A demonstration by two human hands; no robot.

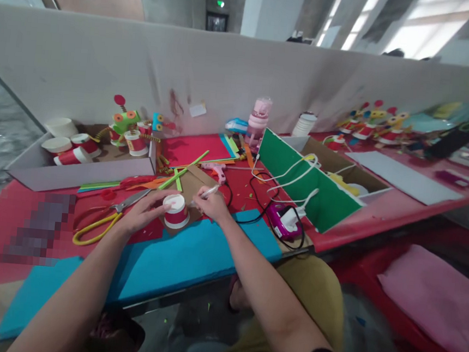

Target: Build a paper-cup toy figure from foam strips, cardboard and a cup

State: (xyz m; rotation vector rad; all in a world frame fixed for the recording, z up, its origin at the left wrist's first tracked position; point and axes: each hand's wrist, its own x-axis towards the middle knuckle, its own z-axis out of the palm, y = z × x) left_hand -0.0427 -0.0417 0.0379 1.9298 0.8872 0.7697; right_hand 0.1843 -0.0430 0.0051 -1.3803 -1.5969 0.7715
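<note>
My left hand (148, 210) grips a red and white paper cup (176, 213), fingers on its top and near side. The cup appears to stand upside down at the edge of a brown cardboard piece. In my right hand (214, 204) is a slim white pen (209, 192), its tip end pointing toward the cup's right side. Large scissors (97, 231) with yellow handles lie left of my left hand. Beyond both hands rest green paper strips (185, 170) and a pink glue gun (215, 169).
A blue sheet (194, 257) covers the near table edge. At left, a box (83, 171) holds paper cups and a green-headed cup figure (124, 125). To the right are a purple power strip (282, 224) with cables and a green-sided box (303, 185). More figures (372, 128) stand far right.
</note>
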